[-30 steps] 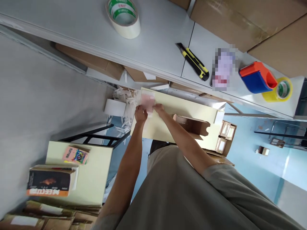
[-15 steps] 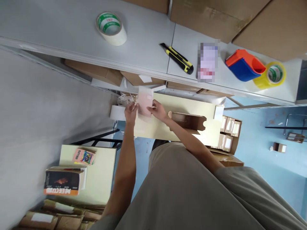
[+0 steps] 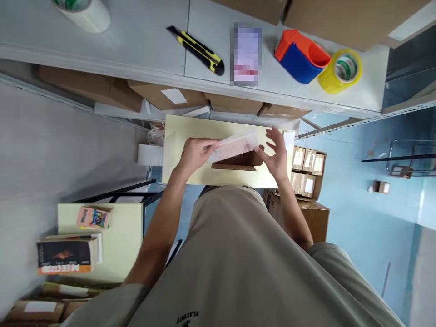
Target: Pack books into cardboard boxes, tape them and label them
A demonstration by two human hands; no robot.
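Biggest thing here is the grey desk [image 3: 143, 41] running above both hands. Below it sits one pale yellow board [image 3: 180, 150], right under the hands, with one brown cardboard box [image 3: 238, 161] lying on it between them.

Left hand [image 3: 194, 154] has its grip pinched on the left end of a pale pink packet [image 3: 233, 146]. It's flat and thin, whitish-pink with faint lines, tilted up toward the right and hovering just over the cardboard box. Right hand [image 3: 277, 154] has its fingers spread wide, just beside the packet's right end (can't tell if a fingertip touches it).

On the desk, well above the hands: two tape rolls, a white one [image 3: 85, 13] up left with green print too cut off to read, and a yellow one [image 3: 339, 70] up right of the right hand, its green core label too small to read. One orange and blue tape dispenser [image 3: 301, 54] touches the yellow roll. One yellow-black utility knife [image 3: 197, 50] sits above the left hand.

Far below-left of the left hand, one black book [image 3: 64, 256] (orange title strip, unreadable upside down).
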